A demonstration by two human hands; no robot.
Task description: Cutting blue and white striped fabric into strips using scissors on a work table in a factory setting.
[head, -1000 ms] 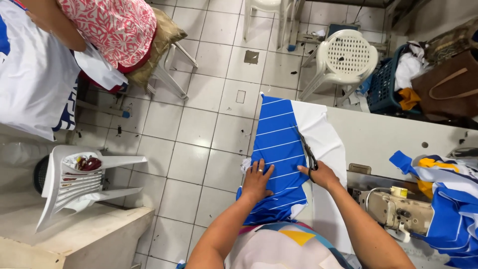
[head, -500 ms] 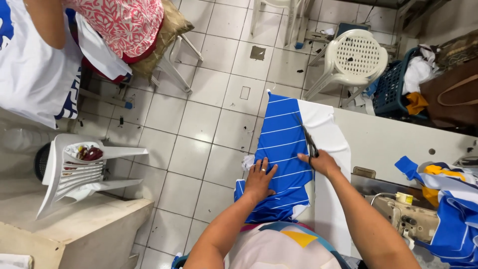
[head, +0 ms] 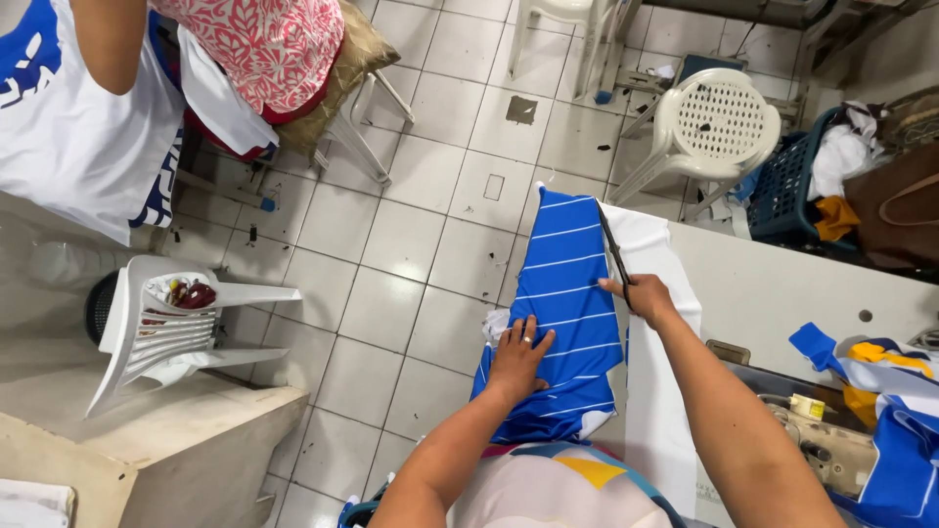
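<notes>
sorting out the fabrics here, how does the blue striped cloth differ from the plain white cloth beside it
The blue cloth with thin white stripes is patterned; the plain white cloth is unmarked. The left hand lies flat on the blue cloth, while the right hand with black scissors works at the seam beside the white. Both lie spread on one table.

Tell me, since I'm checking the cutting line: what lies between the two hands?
In the head view, only blue striped fabric lies between the left hand and the right hand, which holds scissors.

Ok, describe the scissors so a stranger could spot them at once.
Start at the white table on the right, where blue striped fabric lies. The scissors run along its right edge, held by the right hand: the only thin dark blades there.
</notes>
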